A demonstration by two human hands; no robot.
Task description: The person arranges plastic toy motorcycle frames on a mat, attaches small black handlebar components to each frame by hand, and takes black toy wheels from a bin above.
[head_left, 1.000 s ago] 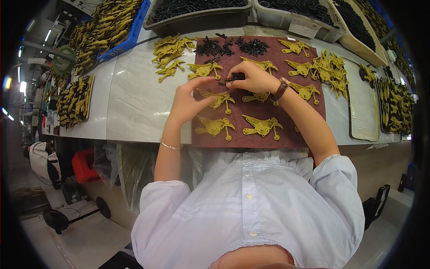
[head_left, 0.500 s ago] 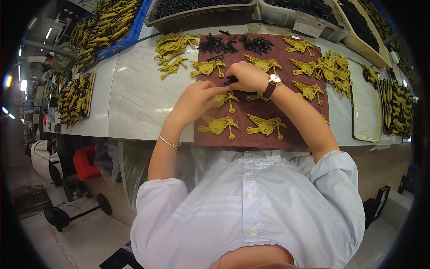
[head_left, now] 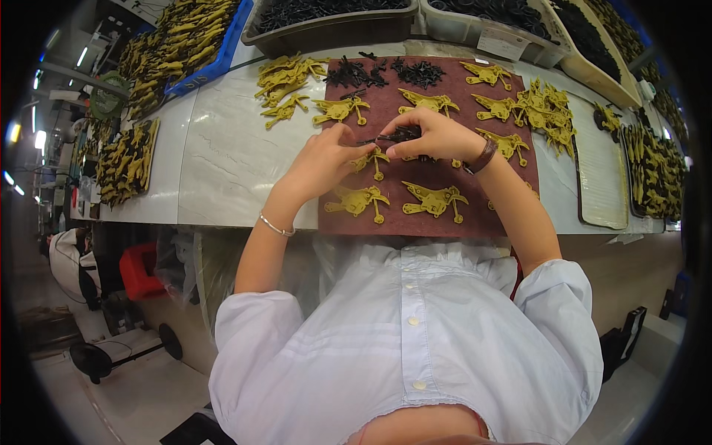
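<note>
Over the dark red mat (head_left: 404,222) my two hands meet at close range. My right hand (head_left: 443,137) is closed around a few small black plastic parts (head_left: 404,133), whose ends stick out past the fingers. The fingers of my left hand (head_left: 326,154) pinch one thin black part (head_left: 365,142) between the hands. Just under the fingertips lies a yellow bird-shaped plastic piece (head_left: 375,162), partly covered by my left hand. More such yellow pieces lie in rows on the mat, among them one (head_left: 436,202) near the front edge and one (head_left: 340,110) farther back.
Two heaps of black parts (head_left: 419,73) lie at the mat's back edge. Yellow pieces are piled left (head_left: 285,81) and right (head_left: 547,115) of it. Grey bins (head_left: 334,35) of black parts line the back. A pale tray (head_left: 602,185) is at right, a blue crate (head_left: 211,74) at left.
My right hand has turned and shifted slightly right and nearer, showing more of the black parts in it. A thin black part now shows between both hands' fingertips.
</note>
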